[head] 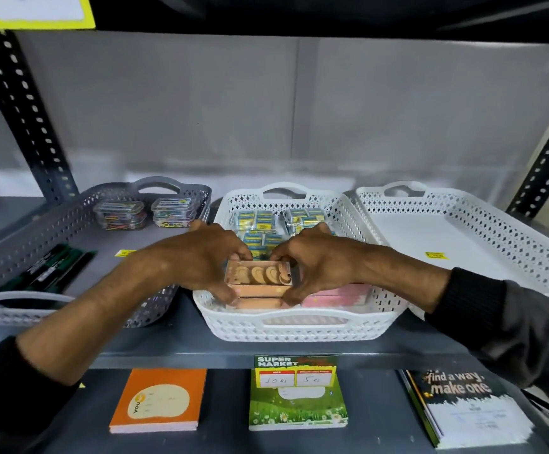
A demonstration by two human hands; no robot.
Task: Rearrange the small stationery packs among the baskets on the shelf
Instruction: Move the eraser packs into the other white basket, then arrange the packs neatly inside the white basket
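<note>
From the head camera, three baskets stand in a row on the grey shelf: a grey basket at the left end, a white middle basket and a white right basket at the right end.

Both hands reach into the middle basket. The left hand and the right hand each clasp one end of a stack of peach-coloured packs near the basket's front edge, fingers curled over the top pack and thumbs pressed on the stack's front face. At least three layers show in the stack; the exact count is hidden by the fingers. Just beside it, toward the basket's right wall, lie pink packs, too blurred to count. Toward the back edge sit small blue-and-yellow packs, many, in bundles partly hidden behind the hands.

In the grey basket, two clear boxes of coloured clips stand side by side at the back edge, and dark pens lie near the front left corner. The right basket shows only a small yellow tag on its floor.

On the lower shelf lie three notebooks: an orange one, a green one and a black-and-white one. A price card hangs from the upper shelf's front edge.
</note>
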